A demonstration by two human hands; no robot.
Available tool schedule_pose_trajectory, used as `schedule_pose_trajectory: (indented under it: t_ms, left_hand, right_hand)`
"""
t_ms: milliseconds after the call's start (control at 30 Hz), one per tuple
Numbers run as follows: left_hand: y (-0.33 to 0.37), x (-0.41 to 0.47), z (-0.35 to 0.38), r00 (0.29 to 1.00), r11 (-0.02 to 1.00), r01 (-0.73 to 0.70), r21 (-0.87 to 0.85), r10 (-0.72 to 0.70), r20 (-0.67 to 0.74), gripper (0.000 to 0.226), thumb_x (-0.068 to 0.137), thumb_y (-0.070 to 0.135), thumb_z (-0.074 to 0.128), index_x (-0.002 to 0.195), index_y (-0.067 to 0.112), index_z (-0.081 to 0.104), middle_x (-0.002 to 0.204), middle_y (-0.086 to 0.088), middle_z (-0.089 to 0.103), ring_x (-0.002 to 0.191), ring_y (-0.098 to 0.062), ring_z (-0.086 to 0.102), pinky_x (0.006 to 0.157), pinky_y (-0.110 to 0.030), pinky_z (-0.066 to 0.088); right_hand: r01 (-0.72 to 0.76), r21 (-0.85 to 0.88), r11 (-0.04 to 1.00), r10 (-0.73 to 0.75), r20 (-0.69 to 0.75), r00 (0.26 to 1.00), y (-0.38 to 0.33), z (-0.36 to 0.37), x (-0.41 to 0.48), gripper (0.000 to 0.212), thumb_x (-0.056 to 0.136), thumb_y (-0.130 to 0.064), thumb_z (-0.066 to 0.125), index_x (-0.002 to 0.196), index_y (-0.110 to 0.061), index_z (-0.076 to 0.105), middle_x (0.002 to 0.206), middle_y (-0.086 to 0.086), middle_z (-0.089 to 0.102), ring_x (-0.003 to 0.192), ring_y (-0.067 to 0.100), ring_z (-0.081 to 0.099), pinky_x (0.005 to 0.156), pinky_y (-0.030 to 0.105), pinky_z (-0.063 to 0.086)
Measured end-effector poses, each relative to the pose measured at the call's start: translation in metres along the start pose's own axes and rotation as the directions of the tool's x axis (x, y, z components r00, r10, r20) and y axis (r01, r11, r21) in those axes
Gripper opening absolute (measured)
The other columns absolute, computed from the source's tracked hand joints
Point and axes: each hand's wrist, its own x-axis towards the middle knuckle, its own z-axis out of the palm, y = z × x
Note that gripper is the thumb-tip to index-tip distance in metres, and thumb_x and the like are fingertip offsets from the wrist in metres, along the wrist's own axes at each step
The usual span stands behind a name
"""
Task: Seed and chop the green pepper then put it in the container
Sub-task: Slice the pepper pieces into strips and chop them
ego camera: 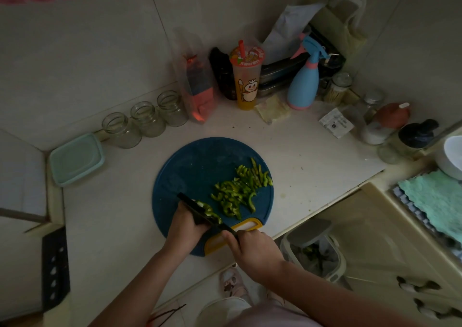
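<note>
Clamping the knife (187,201) handle, right grip (252,249); left grip (186,223) curled on pepper (210,213) against knife; cut strips (235,191) just beyond knife.

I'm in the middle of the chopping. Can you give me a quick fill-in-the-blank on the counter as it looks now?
1. The right hand grips the ____.
2. The left hand steadies the uncut pepper piece on a round ____ cutting board.
3. ____ glass jars stand in a row by the wall.
4. The pale green container sits on the person's ____ side of the board.

Missing words: knife; blue; three; left.
</note>
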Motion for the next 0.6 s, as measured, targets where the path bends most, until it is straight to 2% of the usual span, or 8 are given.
schedule_pose_trajectory:
  t_ms: [167, 333, 600]
  left_hand:
    - [-0.003, 0.001, -0.001, 1.0, 1.0, -0.007, 0.018, 0.006, 0.023, 0.066, 0.068, 0.019, 0.081, 0.123, 0.002, 0.05, 0.118, -0.011, 0.057, 0.111, -0.023, 0.055, 0.098, -0.037, 0.045]
    - [-0.009, 0.006, -0.001, 0.998, 0.998, 0.015, 0.061, -0.019, 0.06, 0.057, 0.067, 0.024, 0.081, 0.115, 0.003, 0.057, 0.111, -0.009, 0.06, 0.107, -0.023, 0.058, 0.095, -0.04, 0.047]
    - [-0.01, 0.009, -0.001, 0.997, 0.998, 0.027, 0.051, -0.03, 0.068, 0.059, 0.064, 0.024, 0.083, 0.114, 0.003, 0.058, 0.11, -0.008, 0.061, 0.105, -0.021, 0.058, 0.094, -0.035, 0.047]
  right_hand:
    - [-0.002, -0.016, 1.0, 0.002, 0.005, 1.0, 0.001, 0.001, 0.0, 0.061, 0.096, -0.058, 0.018, 0.076, -0.013, 0.054, 0.082, 0.013, 0.064, 0.079, 0.031, 0.06, 0.065, 0.035, 0.038]
    - [0.013, -0.049, 0.999, -0.012, 0.017, 1.0, 0.0, -0.002, 0.001, 0.056, 0.097, -0.056, 0.018, 0.076, -0.015, 0.051, 0.082, 0.014, 0.064, 0.078, 0.032, 0.06, 0.065, 0.036, 0.041]
    - [0.007, -0.072, 0.997, -0.005, 0.03, 1.0, 0.0, -0.004, 0.001, 0.059, 0.098, -0.054, 0.018, 0.082, -0.014, 0.057, 0.083, 0.012, 0.063, 0.081, 0.031, 0.061, 0.067, 0.036, 0.042]
